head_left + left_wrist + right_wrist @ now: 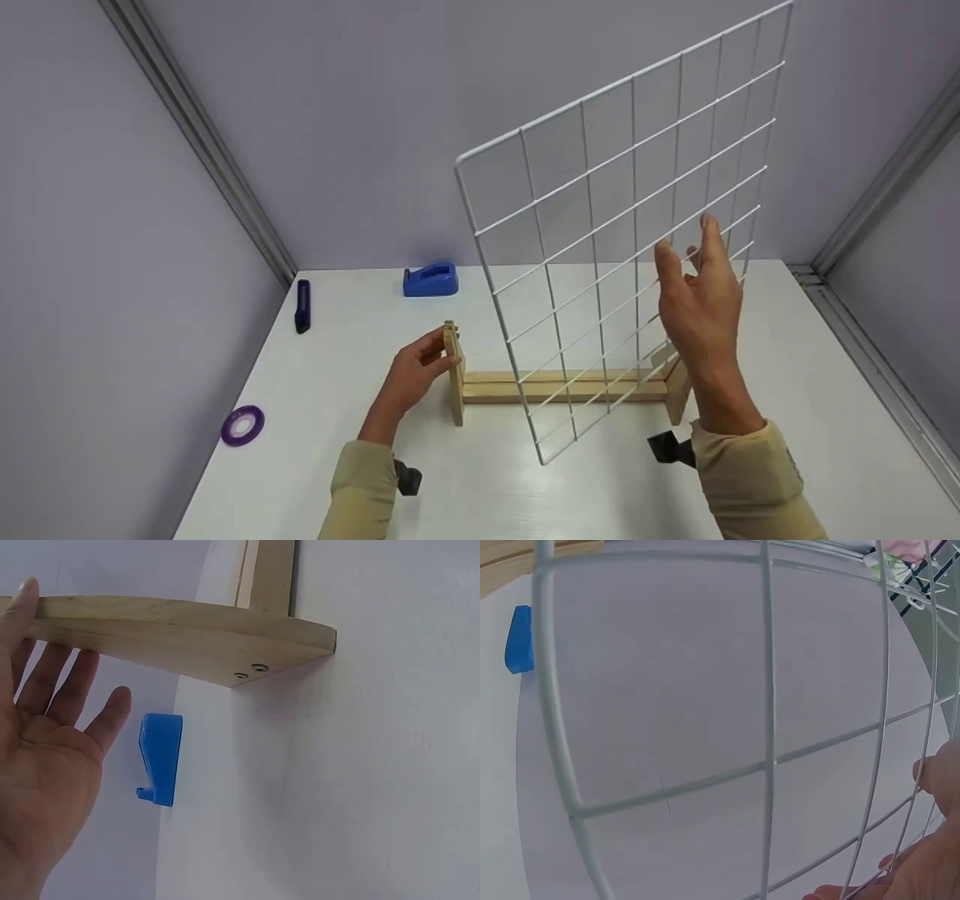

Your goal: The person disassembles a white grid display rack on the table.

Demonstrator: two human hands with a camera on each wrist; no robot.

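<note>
My left hand (pixel 416 371) pinches the upper part of the left end board of a wooden stand (pixel 525 390), thumb on one side and fingers on the other. Two screw heads show low on that end board (pixel 187 637) in the left wrist view. A white wire grid panel (pixel 634 146) is held up at a slant by my right hand (pixel 701 307), whose fingers are among its wires near the right side. The panel's lower part stands in front of the wooden stand and partly hides it. Whether its bottom corner touches the table I cannot tell.
A blue tape dispenser (pixel 430 280) sits at the table's back edge. To its left lies a dark cutter knife (pixel 302 306). A purple tape roll (pixel 242 410) lies near the left edge. Pale walls (pixel 337 135) rise behind and beside the white table (pixel 300 465).
</note>
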